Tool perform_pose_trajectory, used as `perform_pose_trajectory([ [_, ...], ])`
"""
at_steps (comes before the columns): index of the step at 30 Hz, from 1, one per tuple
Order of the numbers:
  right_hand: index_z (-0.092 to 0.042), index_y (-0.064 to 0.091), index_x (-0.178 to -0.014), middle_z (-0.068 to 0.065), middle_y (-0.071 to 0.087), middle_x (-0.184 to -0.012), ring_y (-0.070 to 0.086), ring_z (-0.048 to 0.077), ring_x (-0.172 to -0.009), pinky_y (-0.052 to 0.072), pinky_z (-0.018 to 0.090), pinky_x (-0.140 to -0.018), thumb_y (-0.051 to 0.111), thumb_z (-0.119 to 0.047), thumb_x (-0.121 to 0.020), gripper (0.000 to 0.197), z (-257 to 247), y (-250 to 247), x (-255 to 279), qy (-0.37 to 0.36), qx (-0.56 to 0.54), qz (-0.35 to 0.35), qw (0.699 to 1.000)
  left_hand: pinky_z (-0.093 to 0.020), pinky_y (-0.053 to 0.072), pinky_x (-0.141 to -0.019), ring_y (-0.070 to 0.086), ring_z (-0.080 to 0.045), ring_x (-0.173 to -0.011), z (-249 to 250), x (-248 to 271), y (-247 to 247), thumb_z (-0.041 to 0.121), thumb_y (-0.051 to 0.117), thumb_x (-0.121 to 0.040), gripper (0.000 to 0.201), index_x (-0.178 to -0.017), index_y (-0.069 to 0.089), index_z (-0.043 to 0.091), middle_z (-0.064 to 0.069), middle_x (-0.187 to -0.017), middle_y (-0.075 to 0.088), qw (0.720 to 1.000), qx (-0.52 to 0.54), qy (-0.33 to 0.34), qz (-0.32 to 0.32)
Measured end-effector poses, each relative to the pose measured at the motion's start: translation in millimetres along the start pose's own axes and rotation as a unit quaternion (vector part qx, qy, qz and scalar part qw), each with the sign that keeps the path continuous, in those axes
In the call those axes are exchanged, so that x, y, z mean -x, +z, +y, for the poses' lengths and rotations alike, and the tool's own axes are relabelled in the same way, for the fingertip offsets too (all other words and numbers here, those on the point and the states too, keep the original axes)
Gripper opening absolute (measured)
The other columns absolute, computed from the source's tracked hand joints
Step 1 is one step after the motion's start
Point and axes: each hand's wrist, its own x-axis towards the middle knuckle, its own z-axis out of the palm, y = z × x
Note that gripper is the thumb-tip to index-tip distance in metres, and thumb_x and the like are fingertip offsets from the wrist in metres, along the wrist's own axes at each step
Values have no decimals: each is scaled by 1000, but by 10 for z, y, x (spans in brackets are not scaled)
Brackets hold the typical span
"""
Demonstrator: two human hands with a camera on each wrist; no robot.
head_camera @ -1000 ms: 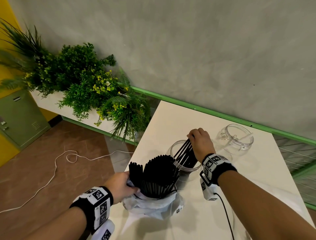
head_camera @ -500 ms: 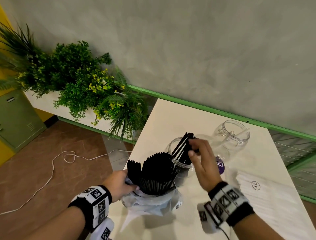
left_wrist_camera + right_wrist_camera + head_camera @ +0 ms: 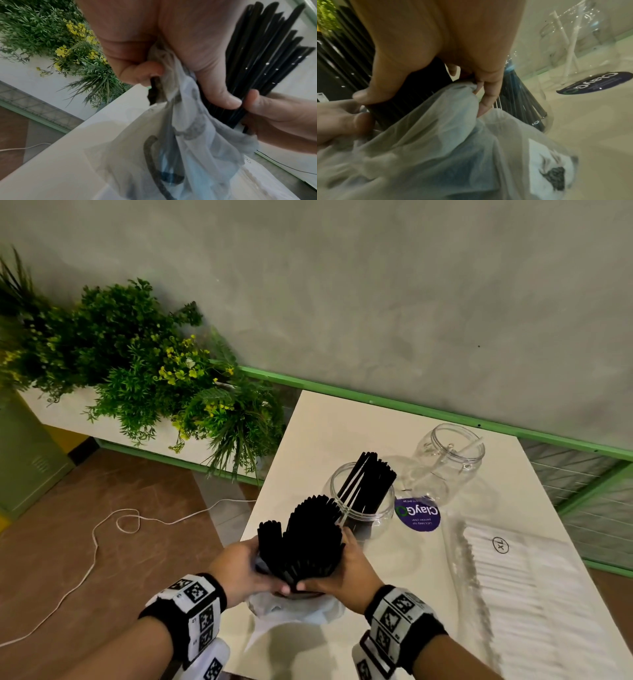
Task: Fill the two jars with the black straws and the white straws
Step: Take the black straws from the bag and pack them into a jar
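Observation:
A thick bundle of black straws (image 3: 308, 542) stands upright in a thin plastic bag (image 3: 298, 609) near the table's front left. My left hand (image 3: 239, 570) grips the bundle and bag from the left; my right hand (image 3: 342, 571) grips the bundle from the right, thumbs almost meeting. Just behind stands a clear jar (image 3: 363, 508) with several black straws (image 3: 368, 481) leaning in it. Farther right a second clear jar (image 3: 448, 460) holds a few white straws (image 3: 570, 44). A flat pack of white straws (image 3: 513, 587) lies at the right.
A round purple sticker (image 3: 417, 513) lies on the white table (image 3: 325, 426) between the jars. Green plants (image 3: 144, 364) in a planter stand beyond the table's left edge. A white cable (image 3: 102, 529) runs over the brown floor. A grey wall backs the table.
My right hand let go of the straws in the near jar, came back toward me and now grips the bundle in the bag. The left hand stayed on the bag.

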Motion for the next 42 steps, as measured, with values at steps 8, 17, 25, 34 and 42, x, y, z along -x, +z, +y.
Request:
perform_pose_trajectory([
  [8, -29, 46, -133, -10, 38, -103, 48, 8, -99, 41, 18, -90, 76, -66, -52, 95, -269, -234, -61, -61, 81, -28, 994, -22, 51, -71, 63, -7, -82, 103, -3, 125, 45, 88, -52, 46, -81, 53, 41, 16, -81, 64, 999, 16, 29, 44],
  [17, -22, 54, -124, -5, 40, -103, 53, 17, -93, 46, 27, -82, 70, -59, -59, 76, -160, -162, 101, -42, 144, -1, 989, -7, 40, -59, 57, 4, -77, 185, 9, 185, 35, 93, -42, 54, -78, 53, 40, 16, -76, 63, 996, 55, 13, 74],
  [25, -27, 55, -126, -2, 47, -107, 45, 22, -102, 43, 34, -89, 60, -71, -58, 81, -170, -232, 85, -50, 223, 11, 974, -14, 46, -66, 61, -1, -76, 150, -28, 178, 42, 91, -42, 51, -74, 52, 40, 17, -72, 64, 996, 53, 11, 68],
  [34, -20, 52, -84, -13, 46, -82, 42, 17, -86, 31, 21, -70, 84, -37, -61, 43, -228, -284, 66, -68, 150, 30, 986, -4, 42, -67, 58, 19, -78, 129, 9, 162, 50, 90, -31, 63, -84, 59, 38, 36, -77, 65, 993, 111, 15, 46],
  [42, -46, 49, -78, -6, 55, -88, 52, 2, -84, 37, 9, -73, 82, -30, -73, 37, -309, -371, 142, -7, 27, 55, 998, -4, 40, -62, 60, 14, -75, 136, 23, 149, 28, 92, -53, 46, -81, 57, 40, 38, -71, 62, 995, 90, 20, 44],
])
